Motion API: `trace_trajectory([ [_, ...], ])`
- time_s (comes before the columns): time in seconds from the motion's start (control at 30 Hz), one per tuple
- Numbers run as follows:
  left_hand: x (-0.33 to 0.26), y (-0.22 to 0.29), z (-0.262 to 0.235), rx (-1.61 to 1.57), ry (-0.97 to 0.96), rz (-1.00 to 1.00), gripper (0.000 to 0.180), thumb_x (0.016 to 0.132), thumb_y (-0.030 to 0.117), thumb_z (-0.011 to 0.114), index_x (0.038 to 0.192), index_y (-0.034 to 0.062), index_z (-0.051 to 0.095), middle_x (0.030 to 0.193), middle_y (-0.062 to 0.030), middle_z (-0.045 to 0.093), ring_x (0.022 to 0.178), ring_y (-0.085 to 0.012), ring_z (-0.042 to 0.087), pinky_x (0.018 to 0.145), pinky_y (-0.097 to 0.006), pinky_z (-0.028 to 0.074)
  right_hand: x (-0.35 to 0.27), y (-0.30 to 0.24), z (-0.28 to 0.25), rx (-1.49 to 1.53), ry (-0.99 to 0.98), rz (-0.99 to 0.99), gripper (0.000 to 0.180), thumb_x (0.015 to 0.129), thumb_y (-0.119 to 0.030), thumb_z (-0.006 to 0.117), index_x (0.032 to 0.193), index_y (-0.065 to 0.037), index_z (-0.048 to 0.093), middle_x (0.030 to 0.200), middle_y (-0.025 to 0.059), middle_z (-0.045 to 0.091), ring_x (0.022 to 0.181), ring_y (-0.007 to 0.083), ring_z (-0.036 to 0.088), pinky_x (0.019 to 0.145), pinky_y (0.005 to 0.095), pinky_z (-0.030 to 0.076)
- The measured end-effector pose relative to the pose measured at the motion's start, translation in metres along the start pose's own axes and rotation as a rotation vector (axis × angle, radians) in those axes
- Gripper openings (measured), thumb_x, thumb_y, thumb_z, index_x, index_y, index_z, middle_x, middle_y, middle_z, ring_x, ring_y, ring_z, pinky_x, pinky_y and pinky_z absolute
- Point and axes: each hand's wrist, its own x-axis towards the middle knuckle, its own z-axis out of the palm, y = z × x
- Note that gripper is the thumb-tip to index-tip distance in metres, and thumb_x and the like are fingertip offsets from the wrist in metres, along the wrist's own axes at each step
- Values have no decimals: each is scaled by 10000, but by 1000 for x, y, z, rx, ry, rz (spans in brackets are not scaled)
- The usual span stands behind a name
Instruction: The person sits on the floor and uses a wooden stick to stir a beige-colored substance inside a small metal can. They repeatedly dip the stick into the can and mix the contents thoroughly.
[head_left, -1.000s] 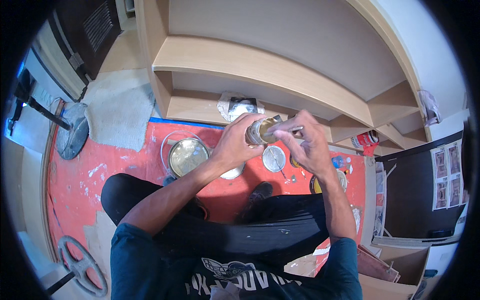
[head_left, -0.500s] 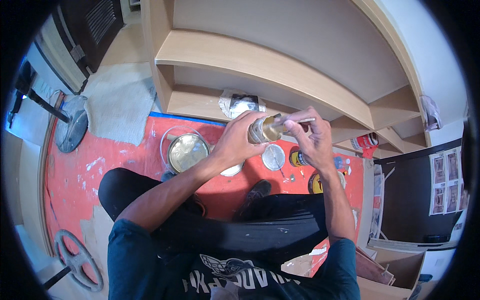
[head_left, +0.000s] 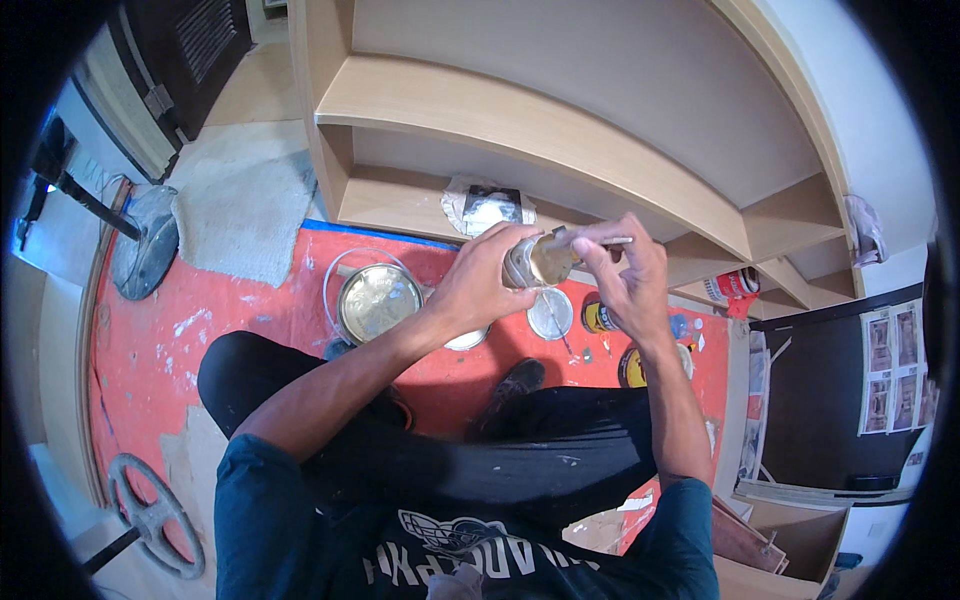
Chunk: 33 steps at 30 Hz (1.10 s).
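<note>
My left hand (head_left: 475,285) is wrapped round a small metal can (head_left: 521,262), which is tipped so that its mouth faces right. Inside the can shows a tan, yellowish coating. Pinched in the fingers of my right hand (head_left: 632,285) is a paintbrush (head_left: 612,241), held nearly level. Its head end reaches the can's mouth; the bristles are hard to make out. Both hands are raised in front of my body, above the red floor covering and before the lower shelf.
A large round lidded can (head_left: 380,303) stands below my left hand. A white-topped tub (head_left: 549,314) and yellow-and-black cans (head_left: 598,316) are nearby on the red floor covering (head_left: 270,310). Wooden shelving (head_left: 540,120) rises ahead, holding a dark sheet (head_left: 492,206) and a red can (head_left: 732,284).
The view has shifted slightly. Both hands keep the same hold, and the paintbrush has barely moved at the can's mouth.
</note>
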Motion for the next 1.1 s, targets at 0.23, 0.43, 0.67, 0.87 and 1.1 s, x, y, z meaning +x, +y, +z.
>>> trace_trajectory([
  [0.23,-1,1,0,-8,12,6,696,716,177,876,1327,-21,604,1261,-188,669,1180,-339,672,1028,-424,523,-2,-6,-1,11,28,41,116,936,-106,781,1004,-34,721,864,124,675,770,233,635,686,373,514],
  [0.43,-1,-2,2,7,13,20,692,722,185,872,1328,-16,607,1264,-191,667,1182,-334,672,1027,-423,523,-6,-4,1,163,-65,96,114,932,-111,785,1024,-50,756,817,125,659,754,213,606,653,354,480],
  [0.67,0,1,0,-5,-7,-20,687,729,187,868,1334,-11,610,1263,-193,669,1181,-338,672,1030,-423,521,-1,-7,-3,-82,-61,-17,120,924,-144,794,1001,-52,790,712,108,643,738,212,564,659,385,466],
  [0.87,-1,2,0,-11,1,-1,689,725,188,869,1331,-13,609,1248,-188,674,1163,-345,675,1023,-424,525,0,-3,-4,-188,-72,8,147,942,-178,782,996,-42,778,768,113,679,757,213,600,682,369,491],
  [1.1,-1,1,-3,-7,16,-6,690,724,200,863,1324,-29,609,1231,-187,679,1151,-317,682,1021,-409,525,2,2,-6,37,-31,159,214,1017,-223,719,1019,-9,709,858,116,733,734,164,701,637,320,544],
])
